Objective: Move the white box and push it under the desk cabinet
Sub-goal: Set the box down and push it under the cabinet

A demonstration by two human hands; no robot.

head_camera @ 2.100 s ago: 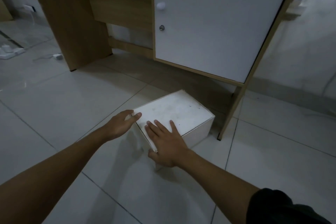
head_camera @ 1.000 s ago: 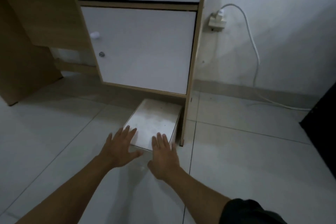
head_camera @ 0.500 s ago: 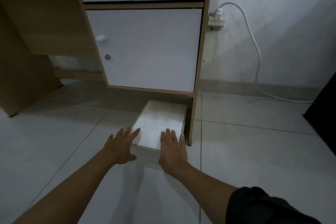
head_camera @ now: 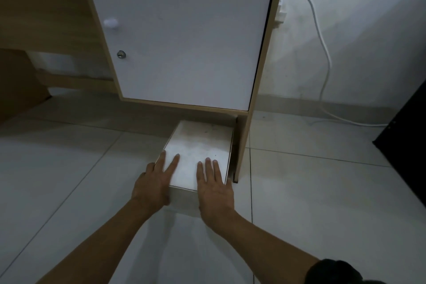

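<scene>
The white box sat on the tiled floor with its far end tucked into the gap beneath the desk cabinet, while its near half stuck out toward the person. Its right side ran just beside the cabinet's wooden side panel.

Both hands lay flat and spread on the box, gripping nothing. The left hand pressed on the near left corner, 2 fingers stretched along the top and the palm draped over the edge. The right hand rested on the near right part of the top, fingers pointing toward the cabinet and the heel of the palm hanging past the near edge.

The cabinet's white door was closed, with a round knob and a small lock near its left edge. To the right, a white cable ran from a wall plug down the wall to the floor. A dark sleeve showed on the right arm at the near right.
</scene>
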